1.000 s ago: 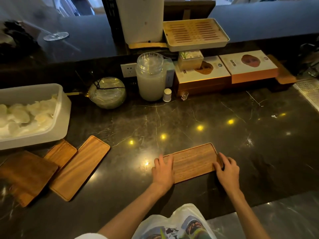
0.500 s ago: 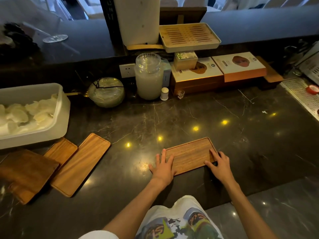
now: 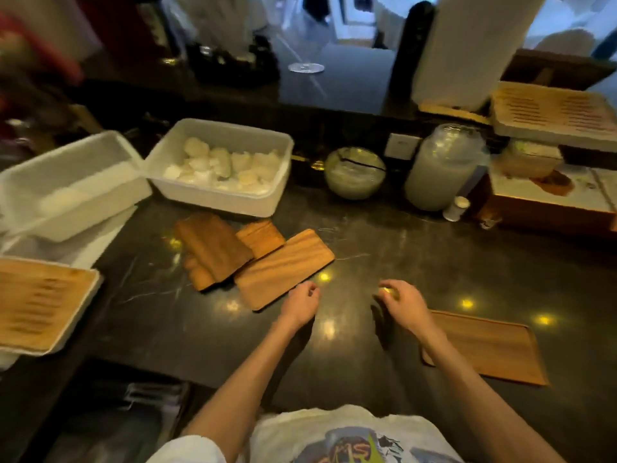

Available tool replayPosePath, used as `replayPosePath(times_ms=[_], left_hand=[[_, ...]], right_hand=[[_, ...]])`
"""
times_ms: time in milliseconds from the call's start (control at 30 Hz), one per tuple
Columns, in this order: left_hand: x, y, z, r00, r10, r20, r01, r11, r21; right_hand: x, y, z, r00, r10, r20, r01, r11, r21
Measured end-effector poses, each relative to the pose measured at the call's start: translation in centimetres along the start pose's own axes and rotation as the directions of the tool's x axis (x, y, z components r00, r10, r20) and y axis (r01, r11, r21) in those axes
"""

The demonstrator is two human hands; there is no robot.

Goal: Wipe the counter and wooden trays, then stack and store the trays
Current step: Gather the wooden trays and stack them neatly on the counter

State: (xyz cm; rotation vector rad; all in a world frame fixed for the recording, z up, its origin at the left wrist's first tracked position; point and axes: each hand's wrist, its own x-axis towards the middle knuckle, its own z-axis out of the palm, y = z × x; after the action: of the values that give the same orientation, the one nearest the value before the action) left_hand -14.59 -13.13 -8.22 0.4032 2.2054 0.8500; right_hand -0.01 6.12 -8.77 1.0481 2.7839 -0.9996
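On the dark marble counter point(image 3: 417, 262) a long wooden tray point(image 3: 283, 269) lies at the centre, next to a smaller tray point(image 3: 262, 237) and a darker tray point(image 3: 213, 245) overlapping another. A further wooden tray point(image 3: 490, 349) lies flat to the right. My left hand point(image 3: 298, 304) hovers at the near corner of the long tray, fingers curled, holding nothing. My right hand point(image 3: 402, 304) hangs above the bare counter left of the right tray, fingers loosely curled, empty.
A white tub point(image 3: 220, 192) of pale lumps and a second white tub point(image 3: 66, 185) stand at the back left. A slatted tray point(image 3: 40, 305) sits at the left edge. A glass bowl point(image 3: 354, 173), a large jar point(image 3: 440, 168) and boxes point(image 3: 547, 198) line the back right.
Both hands have let go of the tray they pressed on; it now lies to the right. The view has swung left and both hands have moved towards the group of trays.
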Motion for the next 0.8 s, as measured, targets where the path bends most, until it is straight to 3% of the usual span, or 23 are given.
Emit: replayPosePath(times_ms=[133,200,267,333,433,600,800], left_hand=[[-0.2,-4.2,-5.3,0.955,-0.216,-0.206,0.186,0.970,-0.154],[-0.2,-6.1,-7.7,0.918,-0.296,-0.264,0.260,0.952,-0.161],[-0.1,-7.7,-9.5,0.908,-0.360,-0.214,0.313,0.923,-0.225],[0.1,-8.6,-10.3,0.909,-0.409,-0.076,0.351,0.853,-0.387],[0.4,-8.9,-10.3,0.906,-0.411,0.095,0.398,0.756,-0.520],[0.7,-9.6,-10.1,0.912,-0.396,0.102,0.393,0.778,-0.491],[-0.4,-9.9,-9.2,0.872,-0.466,0.152,0.487,0.789,-0.375]], right_hand=[[4.4,-9.2,3.0,0.988,-0.072,0.140,0.067,0.997,0.041],[6.3,-12.6,4.0,0.987,-0.039,0.158,0.027,0.997,0.075],[7.5,-15.0,4.5,0.974,0.093,0.208,-0.119,0.986,0.117],[8.4,-15.9,5.3,0.943,0.192,0.271,-0.248,0.950,0.190],[8.9,-15.8,6.4,0.916,0.244,0.319,-0.304,0.940,0.154],[8.8,-14.1,6.7,0.925,0.324,0.196,-0.324,0.945,-0.034],[6.3,-10.9,6.7,0.908,0.394,0.143,-0.399,0.917,0.012]])
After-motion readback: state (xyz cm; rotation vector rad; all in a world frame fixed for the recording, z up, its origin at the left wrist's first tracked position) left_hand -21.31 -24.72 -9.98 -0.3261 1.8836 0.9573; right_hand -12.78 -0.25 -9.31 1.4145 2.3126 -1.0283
